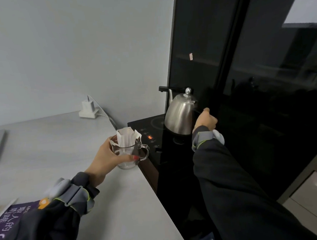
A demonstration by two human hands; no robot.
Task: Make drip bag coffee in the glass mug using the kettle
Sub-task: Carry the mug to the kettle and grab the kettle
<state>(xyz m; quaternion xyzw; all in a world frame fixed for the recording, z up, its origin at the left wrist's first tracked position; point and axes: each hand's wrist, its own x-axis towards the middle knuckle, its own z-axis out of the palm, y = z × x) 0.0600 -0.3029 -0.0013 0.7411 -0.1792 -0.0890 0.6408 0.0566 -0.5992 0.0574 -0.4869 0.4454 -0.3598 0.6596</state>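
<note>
Grey counter, right edge: glass mug, kettle just beyond

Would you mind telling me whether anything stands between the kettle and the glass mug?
Nothing visible does: only the flat black cooktop lies between kettle and glass mug. A black tap arm reaches over the kettle.

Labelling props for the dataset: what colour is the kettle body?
The kettle is shiny silver metal; head view.

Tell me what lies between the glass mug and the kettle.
Head view: only the touch panel of the black cooktop, its red display lit; nothing stands there.
</note>
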